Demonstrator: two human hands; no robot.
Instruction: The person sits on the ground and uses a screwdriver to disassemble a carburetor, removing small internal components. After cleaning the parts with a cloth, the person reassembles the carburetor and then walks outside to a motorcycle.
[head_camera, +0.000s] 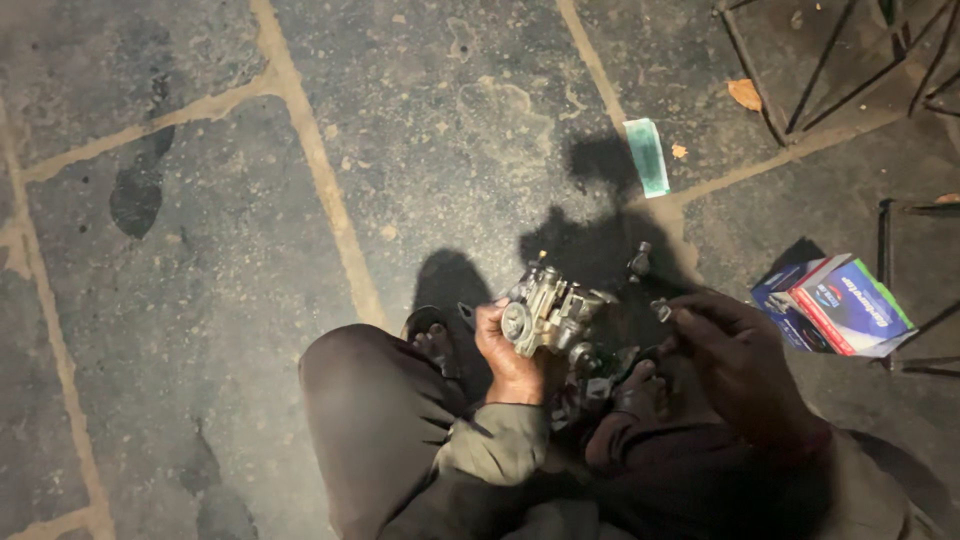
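— What have you got in your hands right now?

— My left hand (508, 352) is wrapped around a small metal engine part (552, 312), a carburettor by the look of it. The fingers are closed on its near left side, and I hold it up above my lap, close in front of my knees.

— And the other hand?

— My right hand (735, 350) is just right of the part, a little apart from it. Thumb and fingertips are pinched together on a small dark piece (661, 309); it is too small and dim for me to tell what kind of piece it is. The rest of that hand is loosely curled.

— Where are you working?

— I am squatting on a stone floor (200, 250) of big dark slabs with pale joints. My sandals (432, 335) show just below the part.

— Anything else lying about?

— A little dark fitting (639, 260) stands on the floor just beyond the part, to the far right of it. Farther off lies a green strip (647, 156), flat on a joint. To the right, near my right hand, sits a blue and red cardboard box (835, 305), lid open. Thin black metal legs (800, 80) cross the far right corner, with a dry leaf (745, 94) beside them.
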